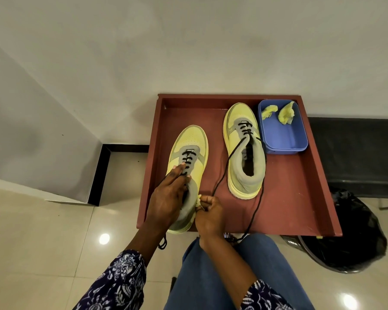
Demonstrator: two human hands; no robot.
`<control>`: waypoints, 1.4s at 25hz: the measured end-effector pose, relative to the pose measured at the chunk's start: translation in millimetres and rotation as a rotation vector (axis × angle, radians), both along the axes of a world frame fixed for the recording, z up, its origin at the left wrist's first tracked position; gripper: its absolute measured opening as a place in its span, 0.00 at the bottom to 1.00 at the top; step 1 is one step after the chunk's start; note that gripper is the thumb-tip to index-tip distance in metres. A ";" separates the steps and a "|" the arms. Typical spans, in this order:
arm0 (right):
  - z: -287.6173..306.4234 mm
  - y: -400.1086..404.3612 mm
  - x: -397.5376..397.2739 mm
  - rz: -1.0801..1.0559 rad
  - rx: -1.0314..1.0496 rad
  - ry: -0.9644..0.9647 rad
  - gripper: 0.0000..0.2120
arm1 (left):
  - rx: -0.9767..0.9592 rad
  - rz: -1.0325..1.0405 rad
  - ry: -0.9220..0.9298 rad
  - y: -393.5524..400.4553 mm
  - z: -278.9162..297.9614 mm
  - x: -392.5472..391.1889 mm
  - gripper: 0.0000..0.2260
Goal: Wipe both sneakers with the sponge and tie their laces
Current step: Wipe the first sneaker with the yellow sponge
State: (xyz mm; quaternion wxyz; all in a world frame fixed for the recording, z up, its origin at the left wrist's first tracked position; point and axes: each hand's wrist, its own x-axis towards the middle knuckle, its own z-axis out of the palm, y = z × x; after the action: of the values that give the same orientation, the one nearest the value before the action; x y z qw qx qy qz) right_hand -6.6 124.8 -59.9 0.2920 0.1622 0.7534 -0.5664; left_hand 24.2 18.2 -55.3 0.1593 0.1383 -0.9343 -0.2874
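Two yellow-and-grey sneakers stand in a red-brown tray (pixel 300 211). My left hand (pixel 168 198) grips the collar and tongue of the left sneaker (pixel 192 139), fingers curled over its black laces. My right hand (pixel 210 214) pinches a small yellow sponge piece (pixel 198 201) against that sneaker's right side near the heel. The right sneaker (pixel 244 153) stands apart with its black laces (pixel 224 166) loose, trailing across the tray and over its front edge. The left sneaker's lace end hangs below the tray by my left wrist.
A blue tub (pixel 282 137) in the tray's far right corner holds two more yellow sponge pieces (pixel 286 114). A black bag (pixel 349 242) lies on the floor at the right. My jeans-clad knees (pixel 211 276) are below the tray. White walls rise behind and left.
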 end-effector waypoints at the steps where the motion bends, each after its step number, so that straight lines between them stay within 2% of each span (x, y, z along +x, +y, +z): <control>1: 0.8 0.2 -2.8 -0.001 -0.004 -0.025 0.12 | 0.003 -0.005 0.004 -0.1 -0.2 0.1 0.16; 5: -2.1 -9.7 -23.1 -0.043 -0.038 -0.080 0.14 | -0.003 -0.006 0.003 -1.1 0.1 -1.0 0.15; 12: 0.7 -40.9 -83.0 -0.151 -0.015 0.034 0.13 | 0.023 0.007 0.025 -0.8 3.3 -0.7 0.16; 18: 6.5 -47.6 -101.1 -0.022 0.033 0.129 0.16 | 0.037 0.007 0.028 -3.6 -2.4 -1.6 0.15; 26: 1.4 -21.6 -45.2 0.048 0.023 0.071 0.18 | -0.010 0.014 0.025 -3.3 -3.3 -1.5 0.14; 31: 5.2 -0.9 -3.6 0.112 0.046 0.053 0.13 | 0.012 0.032 0.011 -1.6 -2.2 -2.8 0.12; 35: 5.8 4.6 11.3 0.110 0.003 0.000 0.12 | 0.022 0.035 0.017 0.4 -1.0 -2.3 0.16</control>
State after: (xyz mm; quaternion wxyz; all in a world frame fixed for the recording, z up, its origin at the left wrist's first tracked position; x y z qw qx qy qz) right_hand 4.7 129.4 -54.1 0.3225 0.1210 0.7620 -0.5483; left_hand 21.9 18.6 -56.3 0.1707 0.1541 -0.9272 -0.2958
